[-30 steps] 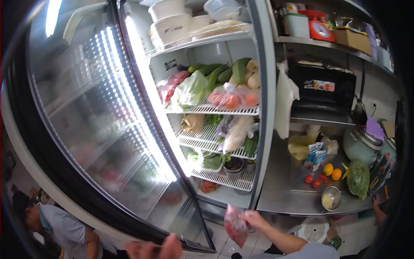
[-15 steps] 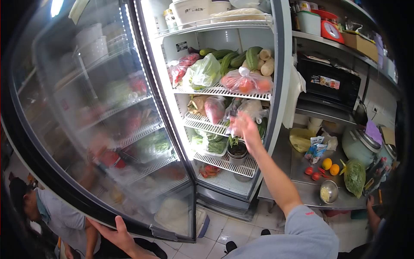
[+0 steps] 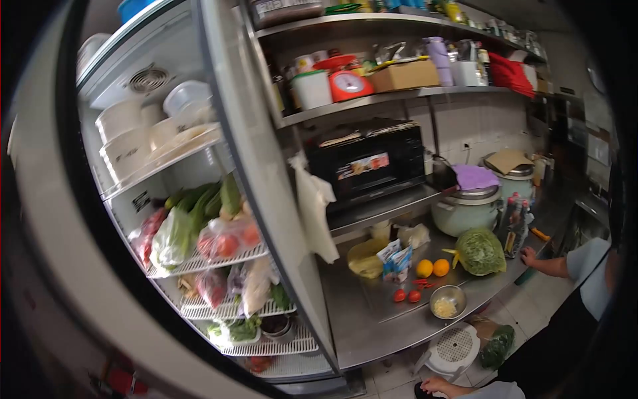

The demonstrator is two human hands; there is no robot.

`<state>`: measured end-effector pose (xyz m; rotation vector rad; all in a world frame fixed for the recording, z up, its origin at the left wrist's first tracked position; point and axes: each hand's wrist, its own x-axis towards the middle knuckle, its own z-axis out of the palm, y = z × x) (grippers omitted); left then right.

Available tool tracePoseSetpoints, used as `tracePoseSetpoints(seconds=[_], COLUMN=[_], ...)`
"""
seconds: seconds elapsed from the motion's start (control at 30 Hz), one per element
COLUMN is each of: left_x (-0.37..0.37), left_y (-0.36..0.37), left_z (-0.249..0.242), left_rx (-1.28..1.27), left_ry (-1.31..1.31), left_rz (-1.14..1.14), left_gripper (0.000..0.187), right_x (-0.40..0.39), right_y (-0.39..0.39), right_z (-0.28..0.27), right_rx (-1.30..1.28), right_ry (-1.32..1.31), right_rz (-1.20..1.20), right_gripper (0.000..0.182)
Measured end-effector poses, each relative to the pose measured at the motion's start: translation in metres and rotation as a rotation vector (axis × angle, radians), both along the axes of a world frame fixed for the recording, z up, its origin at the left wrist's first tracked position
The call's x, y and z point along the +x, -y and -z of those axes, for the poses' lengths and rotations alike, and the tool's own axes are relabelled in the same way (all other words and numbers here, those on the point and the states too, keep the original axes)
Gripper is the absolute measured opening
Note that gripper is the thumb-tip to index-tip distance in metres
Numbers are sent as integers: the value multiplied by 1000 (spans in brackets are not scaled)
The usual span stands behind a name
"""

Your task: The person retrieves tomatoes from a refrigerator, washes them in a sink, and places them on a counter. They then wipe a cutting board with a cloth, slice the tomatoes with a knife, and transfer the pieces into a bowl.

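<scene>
Kitchen, steel table (image 3: 372, 319) beside an open fridge (image 3: 266, 199) with wire shelves of bagged vegetables (image 3: 199, 233); door frame blocks much of the left. On the table: cabbage (image 3: 480, 251), two oranges (image 3: 432, 268), small tomatoes (image 3: 407, 296), metal bowl (image 3: 447, 301), rice cooker (image 3: 468, 209). The person's right hand (image 3: 442, 386) is cut off at the bottom edge, low by the floor; grip can't be told, nothing seen in it. Left hand out of view. A co-worker's hand (image 3: 530, 256) rests on the table edge at right, body mostly cropped.
</scene>
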<state>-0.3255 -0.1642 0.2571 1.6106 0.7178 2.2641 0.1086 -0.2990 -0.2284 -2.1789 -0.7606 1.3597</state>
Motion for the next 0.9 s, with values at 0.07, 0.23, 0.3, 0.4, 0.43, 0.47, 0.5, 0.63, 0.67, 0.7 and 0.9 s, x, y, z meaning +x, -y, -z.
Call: tracePoseSetpoints(seconds=[0.07, 0.23, 0.3, 0.4, 0.43, 0.47, 0.5, 0.63, 0.67, 0.7, 0.9], left_x=[42, 114, 146, 179, 185, 190, 189, 212, 214, 235, 357], left_y=[-22, -93, -110, -135, -136, -136, -138, -118, -113, -100, -100], left_z=[-17, -40, -48, -52, -53, -52, -51, -57, -56, -61, 39], left_rx=[-110, -226, -191, -220, -210, -194, -237, -243, -201, -34, -252], left_ry=[-4, -54, -61, -50, -51, -45, -5, -77, -147, -286, -573], left_rz=[77, 81, 15, -172, -221, -266, -247, -406, -452, -733, 176], left_gripper=[51, 45, 46, 45, 45, 46, 48, 46, 45, 41, 29], right_x=[18, 33, 39, 63, 76, 89, 101, 166, 182, 195, 219], right_y=[6, 17, 33, 48, 52, 49, 44, 17, 7, -3, -37], right_z=[-1, 0, -15, -37, -38, -57, -94, -140, -150, -158, -189], right_rx=[90, 173, 411, 434, 469, 554, 615, 798, 781, 768, 559], right_ry=[9, 39, 131, -86, -25, -123, -153, -185, -230, -273, -271], right_rz=[-44, 107, 244, 582, 610, 773, 871, 906, 825, 745, 480], right_gripper=[29, 22, 18, 16, 18, 21, 28, 37, 45, 55, 54])
